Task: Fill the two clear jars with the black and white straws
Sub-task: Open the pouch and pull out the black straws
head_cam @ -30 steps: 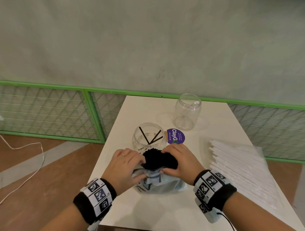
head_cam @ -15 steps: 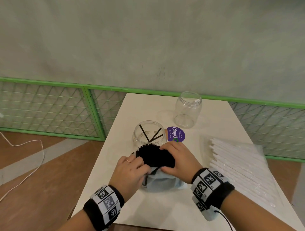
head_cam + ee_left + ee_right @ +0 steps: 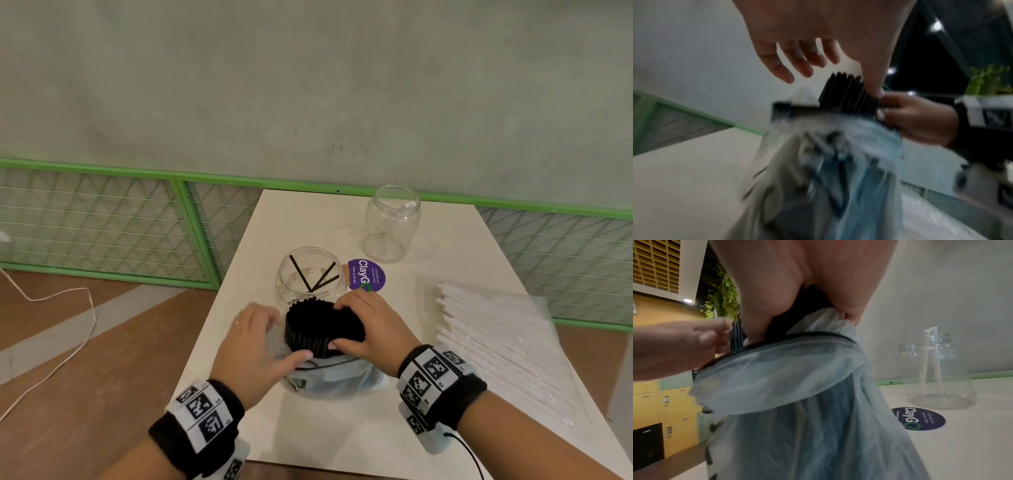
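A thick bundle of black straws (image 3: 322, 327) stands upright out of a pale blue plastic bag (image 3: 330, 380) at the table's near middle. My right hand (image 3: 368, 325) grips the bundle from the right, fingers over its top and thumb in front. My left hand (image 3: 270, 337) is beside it on the left with loose, spread fingers (image 3: 789, 65); only its thumb touches the bundle and bag rim. Just behind stands a round clear jar (image 3: 310, 274) with three black straws. A taller clear jar (image 3: 392, 222) with two white straws (image 3: 935, 356) stands farther back. A pack of white straws (image 3: 496, 342) lies at the right.
A purple round sticker (image 3: 366, 275) lies on the white table (image 3: 342, 428) between the jars. A green mesh fence (image 3: 191, 219) and a wall run behind the table. A white cable (image 3: 68, 308) lies on the wooden floor to the left.
My left hand has let go of the bag and bundle and spread its fingers, drawing slightly left. The bag has slipped lower, so more of the black bundle shows. My right hand keeps its grip.
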Demonstrator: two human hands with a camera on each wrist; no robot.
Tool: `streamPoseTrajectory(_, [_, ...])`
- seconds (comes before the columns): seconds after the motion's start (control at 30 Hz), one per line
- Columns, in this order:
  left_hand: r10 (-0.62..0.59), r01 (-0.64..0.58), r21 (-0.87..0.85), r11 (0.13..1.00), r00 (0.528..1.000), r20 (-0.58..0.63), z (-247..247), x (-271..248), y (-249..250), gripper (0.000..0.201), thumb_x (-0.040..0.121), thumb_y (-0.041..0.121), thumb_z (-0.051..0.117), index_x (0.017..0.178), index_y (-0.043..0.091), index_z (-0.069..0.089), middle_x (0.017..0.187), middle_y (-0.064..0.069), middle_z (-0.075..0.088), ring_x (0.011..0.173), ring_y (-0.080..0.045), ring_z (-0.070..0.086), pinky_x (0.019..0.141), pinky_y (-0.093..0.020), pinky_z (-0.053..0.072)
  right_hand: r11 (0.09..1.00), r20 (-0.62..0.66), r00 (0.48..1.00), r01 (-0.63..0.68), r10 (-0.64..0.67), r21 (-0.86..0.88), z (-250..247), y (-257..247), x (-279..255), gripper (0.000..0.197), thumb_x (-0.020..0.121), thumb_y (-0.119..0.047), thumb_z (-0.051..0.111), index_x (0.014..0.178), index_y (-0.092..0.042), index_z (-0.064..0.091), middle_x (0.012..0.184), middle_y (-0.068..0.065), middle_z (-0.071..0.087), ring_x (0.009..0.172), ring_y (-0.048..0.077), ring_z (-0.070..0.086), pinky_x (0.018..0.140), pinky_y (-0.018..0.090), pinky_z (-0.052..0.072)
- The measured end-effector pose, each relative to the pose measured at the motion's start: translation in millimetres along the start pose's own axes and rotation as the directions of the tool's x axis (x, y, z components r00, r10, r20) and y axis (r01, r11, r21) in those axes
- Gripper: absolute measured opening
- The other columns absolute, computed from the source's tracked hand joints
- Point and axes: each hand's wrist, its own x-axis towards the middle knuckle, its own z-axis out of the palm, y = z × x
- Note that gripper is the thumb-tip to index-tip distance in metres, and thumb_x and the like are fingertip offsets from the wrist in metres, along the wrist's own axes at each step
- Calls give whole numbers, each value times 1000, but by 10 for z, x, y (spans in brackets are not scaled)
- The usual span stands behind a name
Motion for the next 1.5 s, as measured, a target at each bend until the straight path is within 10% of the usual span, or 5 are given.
streamPoseTrajectory(0.2, [-69, 106, -143, 984, 968, 242, 102, 196, 108, 123, 44, 64, 79, 143, 42, 9, 135, 12, 38, 124, -10, 36, 103, -30, 33, 998, 11, 999, -43, 43, 34, -18, -52, -19, 61, 72, -45, 75, 122, -24, 49, 112, -10, 53, 100, 11, 47, 88, 25, 41])
streamPoseTrajectory(0.57, [-121, 169, -312, 935, 978, 167, 251, 233, 67, 66, 43, 56, 73, 104, 39, 53, 103, 23, 50, 99, 1, 52, 84, -10, 36, 998, 51, 997, -56, 56, -10, -30, -7, 29, 62, 62, -61, 61, 113, -26, 58, 110, -12, 51, 101, 12, 46, 89, 26, 41])
streamPoseTrajectory(0.8, [-205, 187, -500, 845, 979, 20, 148, 167, 85, 50, 60, 14, 87, 97, 31, 59, 91, 12, 67, 88, 6, 60, 75, -7, 46, 984, -107, 994, 39, -20, 174, -57, -113, 98, 36, 71, -29, 76, 103, -23, 60, 100, -15, 56, 96, 1, 47, 87, 8, 32])
streamPoseTrajectory(1.17, [-292, 334, -431, 838, 943, 162, 160, 92, -147, 59, 60, 20, 87, 104, 39, 52, 99, 15, 64, 93, 10, 57, 75, -4, 42, 781, -31, 947, -245, 320, 575, 169, 4, -84, 112, 59, -29, 89, 141, -44, 15, 115, -15, 58, 109, -4, 54, 92, 9, 40])
streamPoseTrajectory(1.5, [-362, 373, -537, 757, 923, 131, 99, 133, -182, 40, 61, 12, 86, 95, 21, 65, 90, 4, 71, 85, 1, 65, 76, -18, 48, 821, -15, 953, -253, 303, 512, 260, -22, -48, 34, 61, -36, 75, 90, -42, 58, 86, -14, 66, 86, 5, 62, 77, 25, 50])
